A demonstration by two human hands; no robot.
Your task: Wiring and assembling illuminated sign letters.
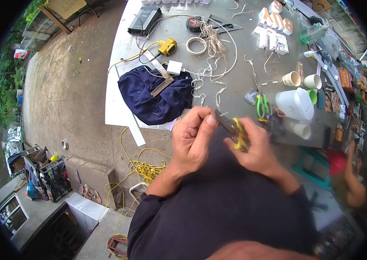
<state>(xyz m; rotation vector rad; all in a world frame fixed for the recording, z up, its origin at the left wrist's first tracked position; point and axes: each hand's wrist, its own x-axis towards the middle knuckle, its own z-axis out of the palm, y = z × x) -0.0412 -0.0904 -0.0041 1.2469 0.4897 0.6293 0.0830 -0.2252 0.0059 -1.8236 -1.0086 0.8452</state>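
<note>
My right hand [255,145] is wrapped around a pair of wire strippers [238,135] with yellow grips and dark jaws. The jaws point up and left, meeting the fingertips of my left hand [194,136]. That hand is closed in a pinch, thumb against forefinger; a thin pale bit shows beside the jaws, but what the fingers hold is too small to make out. Just beyond them on the table lies a string of small white light modules [209,69] on thin wire. Green-handled scissors [262,104] lie to the right of it.
A dark blue cloth [153,97] bears a metal square [162,86] and a white adapter [175,68]. Farther back are a power supply [145,21], tape roll [196,46] and tape measure [193,24]. A white container [294,105] stands right. Yellow cord [146,171] tangles on the floor; another person [356,184] is at right.
</note>
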